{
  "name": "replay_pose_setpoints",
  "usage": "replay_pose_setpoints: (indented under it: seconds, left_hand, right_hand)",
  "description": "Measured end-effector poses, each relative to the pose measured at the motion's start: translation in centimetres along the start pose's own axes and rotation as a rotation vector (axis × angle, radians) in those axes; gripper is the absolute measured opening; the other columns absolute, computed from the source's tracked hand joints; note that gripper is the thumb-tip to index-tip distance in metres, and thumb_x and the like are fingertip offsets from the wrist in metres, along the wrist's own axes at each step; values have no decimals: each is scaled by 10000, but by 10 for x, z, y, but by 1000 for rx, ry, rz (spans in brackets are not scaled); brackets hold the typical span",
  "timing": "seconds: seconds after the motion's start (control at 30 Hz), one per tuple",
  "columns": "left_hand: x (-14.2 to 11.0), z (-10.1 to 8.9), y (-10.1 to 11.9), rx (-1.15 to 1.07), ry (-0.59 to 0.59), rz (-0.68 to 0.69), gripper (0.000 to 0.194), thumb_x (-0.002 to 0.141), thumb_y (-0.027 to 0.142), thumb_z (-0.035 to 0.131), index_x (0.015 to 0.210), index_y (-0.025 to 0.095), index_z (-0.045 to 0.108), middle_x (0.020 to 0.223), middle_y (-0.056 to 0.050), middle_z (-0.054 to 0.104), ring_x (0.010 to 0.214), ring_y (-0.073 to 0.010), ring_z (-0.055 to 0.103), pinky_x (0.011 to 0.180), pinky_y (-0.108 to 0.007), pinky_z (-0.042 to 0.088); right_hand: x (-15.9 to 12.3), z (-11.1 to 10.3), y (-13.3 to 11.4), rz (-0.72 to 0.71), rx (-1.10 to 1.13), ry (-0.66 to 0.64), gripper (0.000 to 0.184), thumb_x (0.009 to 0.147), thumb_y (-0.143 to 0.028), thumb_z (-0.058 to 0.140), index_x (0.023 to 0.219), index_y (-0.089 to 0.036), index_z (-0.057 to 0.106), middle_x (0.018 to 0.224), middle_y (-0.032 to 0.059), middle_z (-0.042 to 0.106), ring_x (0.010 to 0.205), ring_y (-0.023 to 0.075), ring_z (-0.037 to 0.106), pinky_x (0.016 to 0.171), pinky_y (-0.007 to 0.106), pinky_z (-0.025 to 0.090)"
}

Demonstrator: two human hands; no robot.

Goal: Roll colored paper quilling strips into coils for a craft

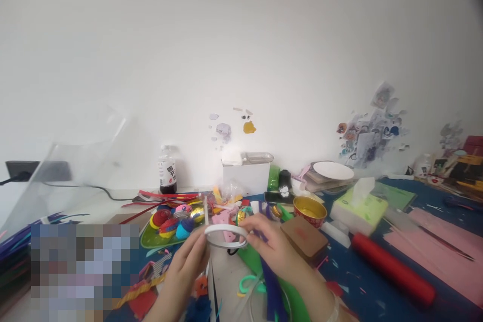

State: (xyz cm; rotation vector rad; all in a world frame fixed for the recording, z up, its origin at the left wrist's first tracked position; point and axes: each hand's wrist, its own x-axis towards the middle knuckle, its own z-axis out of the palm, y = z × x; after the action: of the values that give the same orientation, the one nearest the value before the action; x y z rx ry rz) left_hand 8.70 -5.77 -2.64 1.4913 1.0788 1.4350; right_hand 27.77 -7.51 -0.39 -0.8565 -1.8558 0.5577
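Observation:
A thin white ring, tilted so that it looks like a narrow oval, is held up between my two hands above the cluttered table. The fingers of my left hand are closed at its left edge. My right hand pinches its right edge between thumb and fingers. Whether it is a roll of tape or a plain hoop I cannot tell. Below the hands lie scissors with mint-green handles and strips of green and dark purple material. Just behind the ring are pink pieces.
A green tray of colourful yarn-wrapped balls lies left. Behind stand a dark-filled bottle and a white box. To the right are a gold-lined red bowl, a brown box, a tissue pack and a red roll.

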Motion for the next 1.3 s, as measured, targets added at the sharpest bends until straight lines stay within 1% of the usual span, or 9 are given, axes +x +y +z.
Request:
replay_pose_setpoints:
  seconds: [0.1, 0.2, 0.37, 0.5, 0.6, 0.73, 0.87, 1.1, 1.3]
  left_hand:
    - [-1, 0, -2, 153, -111, 57, 430, 772, 539, 456, 958, 194, 634, 727, -18, 661, 684, -175, 600, 614, -229, 494]
    - [-4, 2, -9, 355, -175, 128, 354, 829, 473, 396, 968, 222, 604, 753, -3, 664, 699, -174, 606, 621, -219, 473]
    - [-5, 4, -26, 688, -209, 283, 303, 865, 405, 351, 967, 247, 588, 851, -26, 685, 768, -191, 639, 624, -218, 466]
    - [-4, 4, -32, 874, -235, 390, 298, 871, 375, 344, 947, 258, 607, 889, -44, 691, 766, -197, 651, 607, -224, 466]
    - [-5, 6, -30, 892, -290, 350, 303, 875, 360, 339, 983, 279, 610, 894, -29, 701, 783, -191, 655, 625, -218, 467]
    - [-7, 11, -25, 744, -352, 221, 304, 874, 355, 342, 1043, 284, 584, 968, -2, 697, 870, -171, 640, 698, -189, 452]
    - [-7, 15, -23, 668, -387, 115, 323, 886, 363, 296, 847, 239, 592, 769, 8, 680, 716, -155, 628, 614, -182, 427]
    - [-7, 14, -23, 786, -358, 118, 293, 891, 347, 284, 779, 253, 537, 704, 9, 640, 659, -162, 603, 558, -200, 352]
    - [-7, 13, -23, 876, -343, 154, 306, 897, 331, 267, 709, 243, 491, 666, 11, 620, 622, -162, 587, 538, -214, 326]
  right_hand:
    - [4, 3, 10, -68, -212, 200, 208, 871, -232, 433, 951, -244, 625, 922, 53, 590, 908, 195, 540, 796, 330, 433]
    - [6, 9, 18, 30, -253, 327, 223, 850, -266, 457, 918, -231, 666, 877, 69, 607, 840, 211, 566, 734, 336, 455]
    - [6, 24, 15, 352, 174, 302, 302, 776, -399, 554, 962, -175, 635, 772, 60, 650, 661, 194, 612, 624, 317, 493]
    - [7, 30, 13, 415, 459, 331, 334, 692, -404, 647, 924, -175, 573, 788, 49, 657, 690, 187, 624, 663, 319, 503]
    - [8, 32, 14, 438, 454, 339, 299, 648, -366, 684, 849, -170, 581, 755, 49, 658, 697, 197, 627, 650, 318, 503]
    - [7, 39, 14, 423, 319, 313, 185, 644, -256, 664, 791, -164, 599, 749, 51, 656, 702, 201, 630, 654, 313, 499]
    - [5, 47, 12, 384, 235, 242, 133, 676, -139, 565, 803, -169, 593, 779, 50, 657, 779, 198, 630, 695, 297, 493]
    - [4, 51, 12, 311, 153, 208, 79, 686, -111, 524, 708, -172, 568, 763, 51, 660, 741, 181, 633, 685, 274, 499]
    - [1, 51, 15, 201, -9, 242, 105, 749, -155, 498, 821, -184, 568, 764, 47, 663, 746, 173, 639, 669, 246, 496]
